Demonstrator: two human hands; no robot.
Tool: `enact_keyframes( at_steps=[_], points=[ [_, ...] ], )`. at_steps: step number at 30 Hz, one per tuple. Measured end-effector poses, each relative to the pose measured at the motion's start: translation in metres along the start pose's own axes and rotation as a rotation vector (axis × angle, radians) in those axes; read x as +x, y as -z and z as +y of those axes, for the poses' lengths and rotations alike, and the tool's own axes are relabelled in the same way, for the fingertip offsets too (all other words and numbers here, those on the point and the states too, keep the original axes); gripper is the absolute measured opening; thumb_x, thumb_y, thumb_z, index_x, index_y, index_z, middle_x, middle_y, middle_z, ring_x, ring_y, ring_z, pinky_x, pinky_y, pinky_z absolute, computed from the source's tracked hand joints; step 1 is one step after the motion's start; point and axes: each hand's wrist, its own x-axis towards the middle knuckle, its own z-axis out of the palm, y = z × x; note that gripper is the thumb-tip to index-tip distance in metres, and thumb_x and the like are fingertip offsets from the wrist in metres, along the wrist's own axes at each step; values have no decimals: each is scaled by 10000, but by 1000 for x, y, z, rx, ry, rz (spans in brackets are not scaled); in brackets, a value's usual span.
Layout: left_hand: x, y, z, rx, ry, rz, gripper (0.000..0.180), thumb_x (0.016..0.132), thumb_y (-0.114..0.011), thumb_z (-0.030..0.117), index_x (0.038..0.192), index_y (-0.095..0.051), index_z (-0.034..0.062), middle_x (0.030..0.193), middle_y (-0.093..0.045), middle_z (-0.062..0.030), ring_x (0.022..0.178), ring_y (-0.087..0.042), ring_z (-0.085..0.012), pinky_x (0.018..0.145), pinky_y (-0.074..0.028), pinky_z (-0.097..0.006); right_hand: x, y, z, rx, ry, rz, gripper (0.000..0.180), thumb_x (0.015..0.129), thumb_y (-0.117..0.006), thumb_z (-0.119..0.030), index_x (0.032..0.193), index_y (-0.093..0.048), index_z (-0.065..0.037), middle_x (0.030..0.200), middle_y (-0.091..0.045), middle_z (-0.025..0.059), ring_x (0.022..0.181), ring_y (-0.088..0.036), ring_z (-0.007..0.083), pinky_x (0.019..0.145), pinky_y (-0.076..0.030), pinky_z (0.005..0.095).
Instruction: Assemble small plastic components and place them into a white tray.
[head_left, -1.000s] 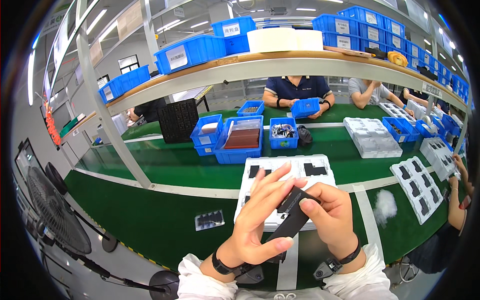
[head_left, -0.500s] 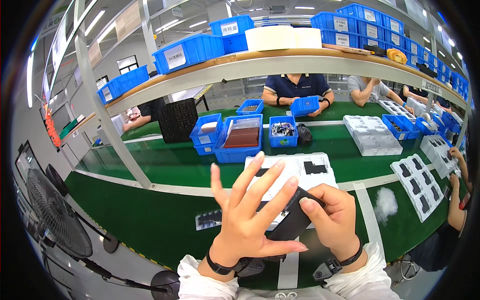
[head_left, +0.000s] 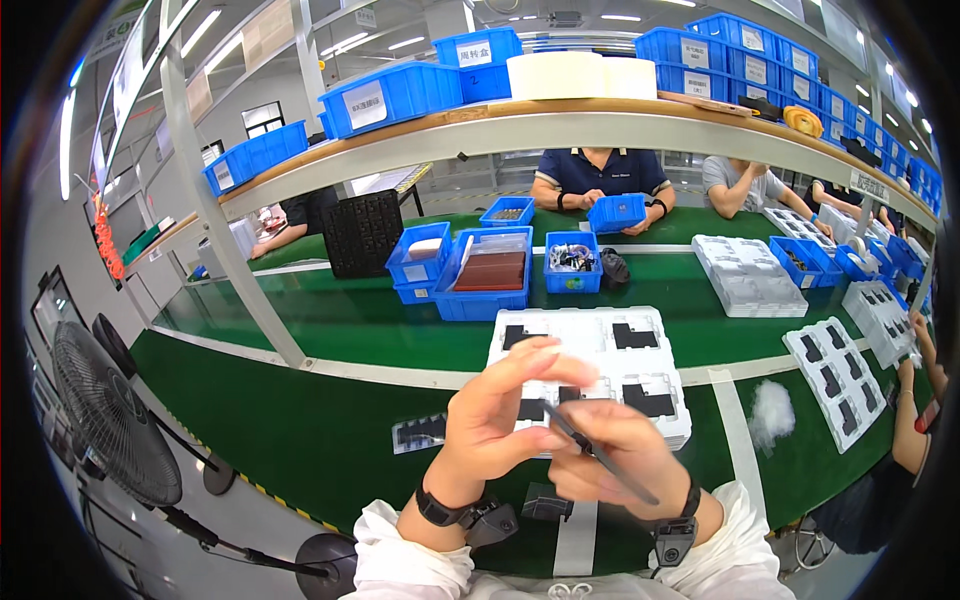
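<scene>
A thin, flat black rectangular piece (head_left: 610, 466) is tilted nearly edge-on, gripped by my right hand (head_left: 612, 440), whose fingers are blurred. My left hand (head_left: 490, 415) is curved around the near-left end of that piece, thumb and fingers apart; whether it touches the piece is hard to tell. Behind both hands lies a white moulded tray (head_left: 578, 328) with black parts in its compartments, partly covered by my fingers. A clear strip with dark pieces (head_left: 420, 433) rests left of my left hand. Below the hands, a small dark sheet (head_left: 545, 503) lies on the green mat.
Blue bins (head_left: 485, 300) stand beyond the tray, beside a bin of small parts (head_left: 572, 270). Another filled white tray (head_left: 838, 380) and a white fluffy clump (head_left: 771, 415) lie right. A co-worker (head_left: 600, 185) sits opposite under the shelf (head_left: 560, 130). A fan (head_left: 115, 410) stands left.
The black piece has turned from showing its broad face to nearly edge-on. My left hand's spread fingers have curled in toward it. More of the white tray shows.
</scene>
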Motion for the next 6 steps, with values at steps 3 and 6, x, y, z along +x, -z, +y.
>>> enact_keyframes(
  at_steps=[3,6],
  points=[
    [-1,6,-1,-111,-30,-63,523,713,-698,17,1200,-507,25,930,-657,-129,919,-627,-256,996,-272,-449,5,-3,7,62,-56,-37,357,975,-346,-273,976,-538,29,582,-503,84,464,-482,188,449,-369,250],
    [-4,11,3,14,-79,41,508,697,-708,4,1173,-534,33,851,-664,-112,868,-638,-245,972,-293,-413,6,6,-1,-609,90,72,554,944,-359,-420,1147,-456,86,797,-614,243,702,-645,281,592,-505,293]
  ],
)
